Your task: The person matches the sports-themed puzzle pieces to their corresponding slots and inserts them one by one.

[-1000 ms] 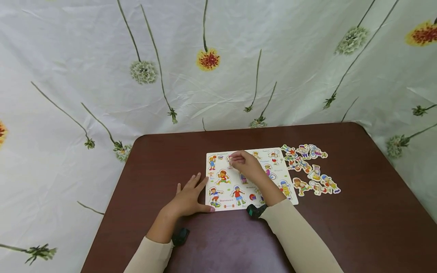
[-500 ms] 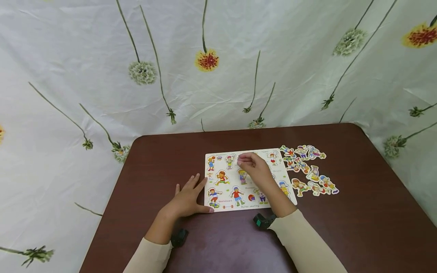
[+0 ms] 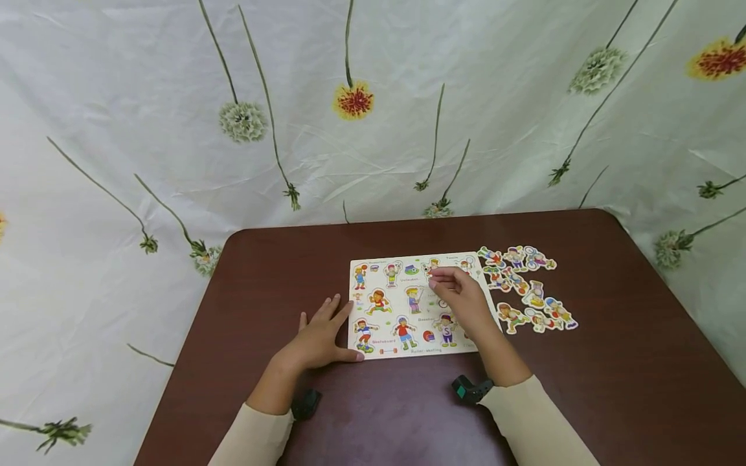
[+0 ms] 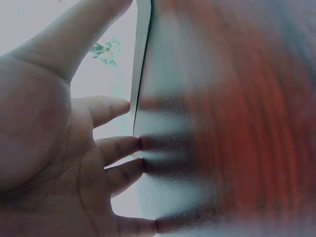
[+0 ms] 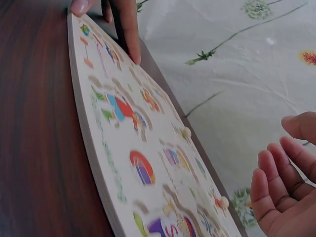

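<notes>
A white puzzle board (image 3: 428, 312) printed with children doing sports lies on the table. My left hand (image 3: 320, 340) is spread at its left edge, thumb on the near-left corner; in the left wrist view the fingertips of the left hand (image 4: 44, 133) touch the dark tabletop. Above the board's right part hovers my right hand (image 3: 466, 304), covering some pictures. The right wrist view shows the right hand (image 5: 291, 192) holding nothing, fingers loosely bent and thumb apart. Two small round knobs, one a pale knob (image 5: 185, 133), stand up from the board.
Several loose cut-out puzzle pieces (image 3: 534, 294) lie in a cluster right of the board on the brown table (image 3: 280, 272). Behind the table hangs a flower-printed cloth (image 3: 408, 149). Each wrist wears a black band, like the right band (image 3: 473, 390).
My right hand has moved right across the board, from the upper-left pictures toward the upper-right ones, uncovering a figure in the top row. The left hand has stayed in place.
</notes>
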### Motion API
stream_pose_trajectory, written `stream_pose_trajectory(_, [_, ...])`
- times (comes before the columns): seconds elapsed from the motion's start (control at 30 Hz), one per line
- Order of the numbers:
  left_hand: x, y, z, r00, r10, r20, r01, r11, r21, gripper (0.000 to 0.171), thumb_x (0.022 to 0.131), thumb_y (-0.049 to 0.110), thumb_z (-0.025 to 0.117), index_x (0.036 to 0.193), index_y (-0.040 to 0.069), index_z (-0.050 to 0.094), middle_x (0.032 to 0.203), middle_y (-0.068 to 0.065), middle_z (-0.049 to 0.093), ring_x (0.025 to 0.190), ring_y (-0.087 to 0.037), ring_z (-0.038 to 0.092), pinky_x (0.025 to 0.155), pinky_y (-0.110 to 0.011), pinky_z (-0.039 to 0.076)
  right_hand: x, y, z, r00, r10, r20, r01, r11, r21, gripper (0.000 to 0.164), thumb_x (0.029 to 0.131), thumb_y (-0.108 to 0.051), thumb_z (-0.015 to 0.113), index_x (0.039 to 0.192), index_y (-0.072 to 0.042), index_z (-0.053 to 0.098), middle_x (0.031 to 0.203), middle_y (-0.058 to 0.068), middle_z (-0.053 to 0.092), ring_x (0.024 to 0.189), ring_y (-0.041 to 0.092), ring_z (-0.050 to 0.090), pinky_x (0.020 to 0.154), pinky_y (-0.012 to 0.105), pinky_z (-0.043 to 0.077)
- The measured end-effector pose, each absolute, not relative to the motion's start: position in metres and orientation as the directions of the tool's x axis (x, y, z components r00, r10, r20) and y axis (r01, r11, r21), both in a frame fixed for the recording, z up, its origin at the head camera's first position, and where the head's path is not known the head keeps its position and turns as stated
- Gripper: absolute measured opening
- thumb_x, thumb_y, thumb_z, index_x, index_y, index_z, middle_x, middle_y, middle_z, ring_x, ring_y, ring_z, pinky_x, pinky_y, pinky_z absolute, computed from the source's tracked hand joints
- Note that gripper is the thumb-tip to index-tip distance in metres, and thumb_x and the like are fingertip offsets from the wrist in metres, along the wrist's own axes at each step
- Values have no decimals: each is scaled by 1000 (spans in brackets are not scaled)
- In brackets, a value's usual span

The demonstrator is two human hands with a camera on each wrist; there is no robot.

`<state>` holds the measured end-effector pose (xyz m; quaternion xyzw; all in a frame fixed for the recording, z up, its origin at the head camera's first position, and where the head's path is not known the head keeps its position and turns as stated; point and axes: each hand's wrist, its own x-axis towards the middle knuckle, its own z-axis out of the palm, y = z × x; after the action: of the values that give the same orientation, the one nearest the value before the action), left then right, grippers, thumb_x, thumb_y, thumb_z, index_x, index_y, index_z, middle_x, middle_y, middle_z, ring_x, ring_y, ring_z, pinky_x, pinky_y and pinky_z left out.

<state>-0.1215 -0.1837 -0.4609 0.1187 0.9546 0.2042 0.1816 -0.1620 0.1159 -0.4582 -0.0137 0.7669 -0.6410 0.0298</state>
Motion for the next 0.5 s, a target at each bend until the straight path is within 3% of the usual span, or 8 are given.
stream_pose_trajectory(0.5, [-123, -186, -464, -903, 310, -297, 163, 888, 431, 108, 71, 59, 77, 156, 24, 20, 165, -9, 7, 153, -33, 7, 113, -72, 1, -150, 168, -458, -997, 62, -45, 56, 198, -979, 41, 93, -27, 65, 125, -2, 59, 109, 1, 60, 95, 2, 59, 82, 12, 48])
